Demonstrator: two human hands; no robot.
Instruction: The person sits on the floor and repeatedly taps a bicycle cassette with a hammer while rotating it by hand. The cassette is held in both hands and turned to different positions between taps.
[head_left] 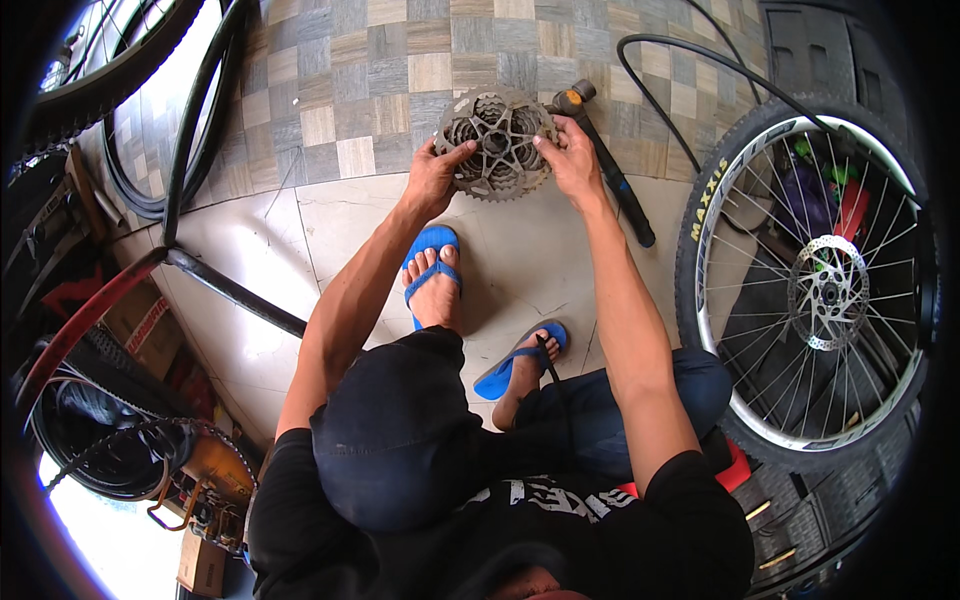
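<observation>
— What do we see, biggest first?
— The wheel stands at our right, a pump lying near it on the floor.
— And between our hands?
— The cassette, held up over the tiles. Left hand and right hand curl their fingers around its opposite edges.

Cardboard boxes at my far left: brown, red print. Small brown carton at lower left.
</observation>
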